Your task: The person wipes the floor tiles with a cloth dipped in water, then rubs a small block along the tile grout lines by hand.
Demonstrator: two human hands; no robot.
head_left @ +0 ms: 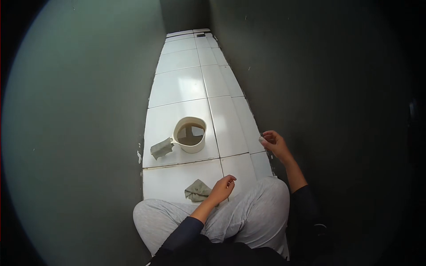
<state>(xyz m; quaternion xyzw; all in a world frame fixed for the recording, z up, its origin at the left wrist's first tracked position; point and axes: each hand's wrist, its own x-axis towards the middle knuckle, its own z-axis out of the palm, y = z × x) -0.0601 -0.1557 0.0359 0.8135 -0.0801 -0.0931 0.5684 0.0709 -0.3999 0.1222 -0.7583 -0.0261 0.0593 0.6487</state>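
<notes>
My right hand [274, 144] is at the right edge of the tiled floor, by the foot of the dark wall, its thumb and fingers pinched around something small that I cannot make out. Above my lap, my left hand [223, 188] hangs with its fingers curled; whatever they hold, if anything, is hidden. A crumpled grey-green cloth [198, 190] lies on the tiles just left of that hand. Farther forward stands a cream mug-like pot [194, 147] holding murky brown water [190, 134]. Another grey-green cloth [161, 149] is draped over its handle.
White floor tiles [179, 84] run forward between a green-grey wall [88, 111] on the left and a darker wall [319, 88] on the right. A small dark object [201, 35] is at the far end. My bent knees [266, 199] are close in front.
</notes>
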